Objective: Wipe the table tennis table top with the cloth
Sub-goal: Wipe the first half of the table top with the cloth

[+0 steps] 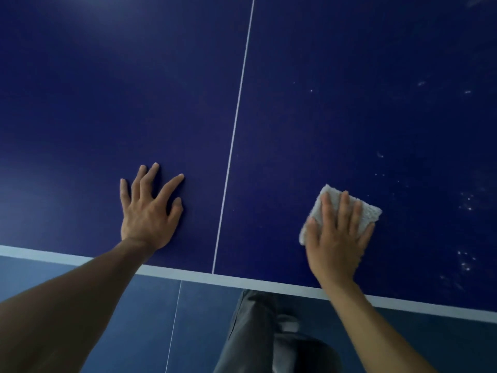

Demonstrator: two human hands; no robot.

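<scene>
Blue floor [145, 319] (thin white line [173, 327]).

folded white cloth [369, 211], flat on blue table top [349, 103]

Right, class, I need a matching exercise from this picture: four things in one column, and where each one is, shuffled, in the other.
Column one
1. left hand
2. right hand
3. cloth
4. specks

Column two
a. under the right hand's fingers
b. flat on the bare table, left of the white line
c. scattered to the right of the cloth
d. pressing on the cloth

Pairs: 1-b, 2-d, 3-a, 4-c
</scene>
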